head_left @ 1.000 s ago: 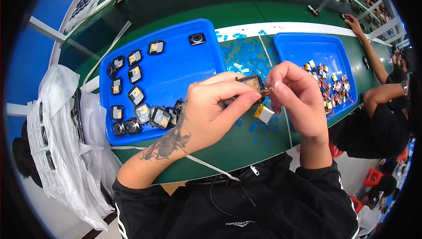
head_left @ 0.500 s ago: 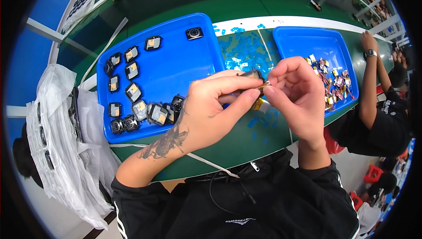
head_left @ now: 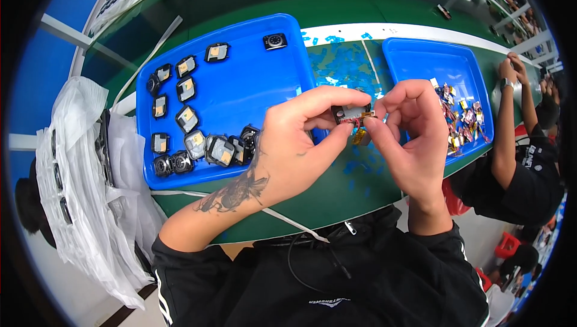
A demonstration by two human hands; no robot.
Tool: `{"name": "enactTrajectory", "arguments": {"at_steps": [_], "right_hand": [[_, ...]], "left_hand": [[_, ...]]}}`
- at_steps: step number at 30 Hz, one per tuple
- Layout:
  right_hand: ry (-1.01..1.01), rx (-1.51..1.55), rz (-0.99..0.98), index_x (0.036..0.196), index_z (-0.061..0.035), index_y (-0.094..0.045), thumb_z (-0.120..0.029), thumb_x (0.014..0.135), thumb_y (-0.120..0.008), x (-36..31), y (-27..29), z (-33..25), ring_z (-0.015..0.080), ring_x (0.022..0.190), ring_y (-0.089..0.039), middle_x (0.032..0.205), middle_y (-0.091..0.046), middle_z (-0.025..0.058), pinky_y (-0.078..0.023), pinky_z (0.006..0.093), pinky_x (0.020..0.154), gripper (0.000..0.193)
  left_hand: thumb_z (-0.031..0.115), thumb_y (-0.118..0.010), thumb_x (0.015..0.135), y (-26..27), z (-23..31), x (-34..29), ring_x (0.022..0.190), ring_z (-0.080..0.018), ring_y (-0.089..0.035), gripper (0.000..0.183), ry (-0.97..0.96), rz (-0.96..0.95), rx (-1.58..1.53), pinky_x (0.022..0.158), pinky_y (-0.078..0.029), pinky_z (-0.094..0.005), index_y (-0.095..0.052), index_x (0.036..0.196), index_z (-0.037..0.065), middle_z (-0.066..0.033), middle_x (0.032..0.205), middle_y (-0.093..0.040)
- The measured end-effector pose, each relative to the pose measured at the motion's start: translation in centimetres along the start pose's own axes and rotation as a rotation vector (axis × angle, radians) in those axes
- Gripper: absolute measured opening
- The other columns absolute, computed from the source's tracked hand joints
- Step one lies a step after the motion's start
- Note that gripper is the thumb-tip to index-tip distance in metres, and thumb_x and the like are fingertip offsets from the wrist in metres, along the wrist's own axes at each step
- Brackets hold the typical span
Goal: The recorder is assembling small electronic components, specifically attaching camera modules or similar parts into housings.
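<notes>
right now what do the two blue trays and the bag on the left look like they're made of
Blue trays: likely moulded plastic, by the even glossy colour, rounded corners and raised rims. Bag: thin translucent plastic film, crinkled and limp, dark items showing through. Green table: smooth matte top, possibly a mat; material unclear.

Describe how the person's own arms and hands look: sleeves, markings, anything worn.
Both arms wear black sleeves pushed up toward the elbows, with thin white stripes on the left sleeve. The left forearm bears a dark tattoo near the wrist. The left hand and right hand are bare: no gloves, and no rings or watch visible.
</notes>
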State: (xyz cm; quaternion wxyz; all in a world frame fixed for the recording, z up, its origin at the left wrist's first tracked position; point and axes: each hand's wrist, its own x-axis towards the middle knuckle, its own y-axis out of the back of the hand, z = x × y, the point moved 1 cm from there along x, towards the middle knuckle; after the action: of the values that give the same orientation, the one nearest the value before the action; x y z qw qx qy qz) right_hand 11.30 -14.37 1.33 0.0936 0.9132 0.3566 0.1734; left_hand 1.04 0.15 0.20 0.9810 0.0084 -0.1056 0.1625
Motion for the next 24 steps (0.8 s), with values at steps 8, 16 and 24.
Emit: {"name": "enactTrajectory", "arguments": {"at_steps": [8,16,24], "right_hand": [[0.052,-0.116,0.021,0.108,-0.0035,-0.051,0.009,0.078,-0.07,0.3,-0.3,0.7,0.0026,0.065,-0.049,0.087,-0.058,0.0015,-0.038,0.0162,0.053,0.037],[0.022,-0.074,-0.012,0.115,-0.003,-0.05,0.012,0.078,-0.067,0.5,-2.1,0.0,0.0084,0.087,-0.061,0.097,-0.057,0.0039,-0.055,0.0189,0.066,0.043],[-0.039,-0.034,-0.248,0.112,0.0005,-0.053,0.005,0.081,-0.066,9.1,0.1,1.5,0.0122,0.078,-0.063,0.088,-0.064,0.0072,-0.055,0.0251,0.066,0.034]], "left_hand": [[-0.012,-0.058,0.086,-0.3,-0.8,-0.1,0.103,-0.0143,-0.063,0.033,0.023,0.034,-0.102,0.084,-0.053,-0.025,-0.061,0.117,-0.004,-0.0124,0.115,-0.064],[-0.012,-0.057,0.086,0.3,-0.3,-0.3,0.104,-0.0153,-0.064,0.041,0.067,0.112,-0.207,0.084,-0.054,-0.0251,-0.052,0.126,-0.003,-0.0144,0.114,-0.064],[-0.004,-0.066,0.082,3.4,4.1,0.8,0.088,-0.026,-0.068,0.021,-0.521,0.206,0.436,0.076,-0.055,-0.034,-0.066,0.103,0.001,-0.0194,0.11,-0.064]]}}
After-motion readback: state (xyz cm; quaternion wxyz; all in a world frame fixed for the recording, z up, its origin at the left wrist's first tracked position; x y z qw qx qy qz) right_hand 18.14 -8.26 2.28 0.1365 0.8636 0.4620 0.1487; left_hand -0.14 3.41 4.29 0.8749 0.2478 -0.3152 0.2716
